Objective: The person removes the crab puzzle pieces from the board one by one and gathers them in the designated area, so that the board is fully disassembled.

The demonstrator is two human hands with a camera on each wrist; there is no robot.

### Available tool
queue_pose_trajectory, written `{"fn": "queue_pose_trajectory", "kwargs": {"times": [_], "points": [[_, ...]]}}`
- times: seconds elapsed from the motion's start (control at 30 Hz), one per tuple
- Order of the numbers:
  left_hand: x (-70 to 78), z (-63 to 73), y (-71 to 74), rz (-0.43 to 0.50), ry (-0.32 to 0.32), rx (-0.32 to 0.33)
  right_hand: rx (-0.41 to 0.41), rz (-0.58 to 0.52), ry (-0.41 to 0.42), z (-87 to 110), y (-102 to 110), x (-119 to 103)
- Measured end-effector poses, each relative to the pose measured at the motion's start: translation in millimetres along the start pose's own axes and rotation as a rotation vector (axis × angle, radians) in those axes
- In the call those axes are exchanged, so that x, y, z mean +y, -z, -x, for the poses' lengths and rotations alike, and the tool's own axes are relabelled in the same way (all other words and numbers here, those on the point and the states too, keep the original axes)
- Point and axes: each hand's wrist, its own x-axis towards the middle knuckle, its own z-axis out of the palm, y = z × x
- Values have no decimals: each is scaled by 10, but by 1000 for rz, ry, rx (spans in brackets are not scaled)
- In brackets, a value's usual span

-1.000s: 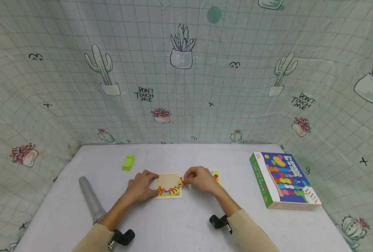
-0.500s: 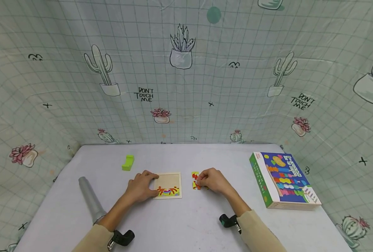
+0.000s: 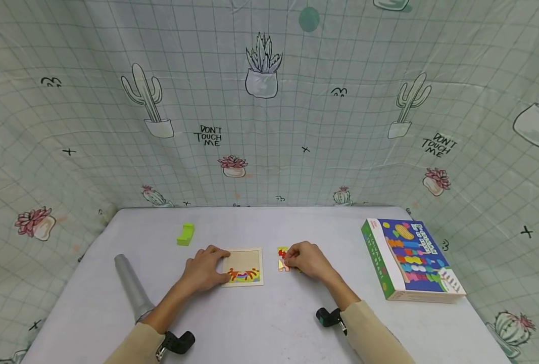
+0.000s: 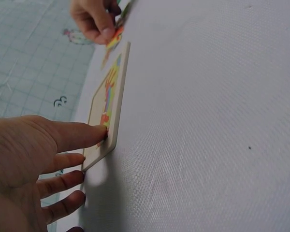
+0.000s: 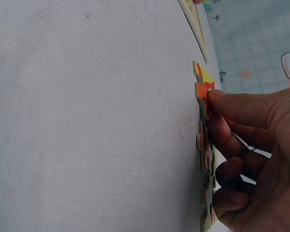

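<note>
pinched by thumb and finger of the right hand (image 3: 309, 259), a puzzle piece (image 5: 202, 91) is to the right of the tray (image 3: 260, 265), apart from it, held at one side probably so its printed face shows. more pieces (image 5: 203, 157) lie close by that hand. the left hand (image 3: 201, 269) grasps nothing: its outstretched thumb presses the tray's near-left corner, likely to steady it.

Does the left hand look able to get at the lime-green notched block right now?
Probably yes: the lime-green notched block lies beyond the left hand, with nothing visible between them. That hand would likely need to leave the pale, flat wooden puzzle tray, where its thumb rests.
</note>
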Motion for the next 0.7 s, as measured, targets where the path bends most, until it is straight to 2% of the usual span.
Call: {"fn": "queue_pose_trajectory", "kwargs": {"times": [0.7], "points": [[25,11,9,-18,4,0,26,43,13,-28,-10,-41]]}}
